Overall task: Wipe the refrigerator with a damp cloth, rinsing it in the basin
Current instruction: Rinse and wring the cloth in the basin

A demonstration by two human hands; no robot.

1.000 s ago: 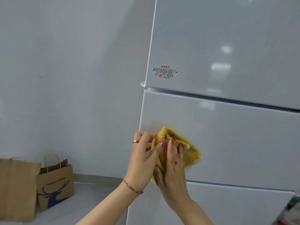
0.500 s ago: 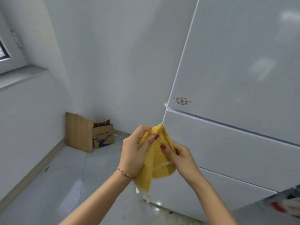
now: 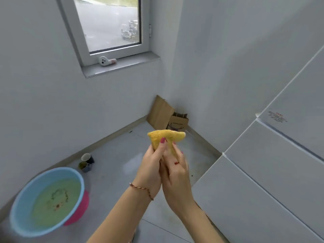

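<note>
off the refrigerator (image 3: 273,172) now, cloth (image 3: 166,137) bunched above both gripping hands (image 3: 164,169).

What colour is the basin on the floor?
Light blue basin, holding greenish water; head view.

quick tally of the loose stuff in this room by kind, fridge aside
yellow cloth: 1
blue basin: 1
pink basin under it: 1
cups: 2
paper bags: 2
white toy on the windowsill: 1
total: 8
</note>
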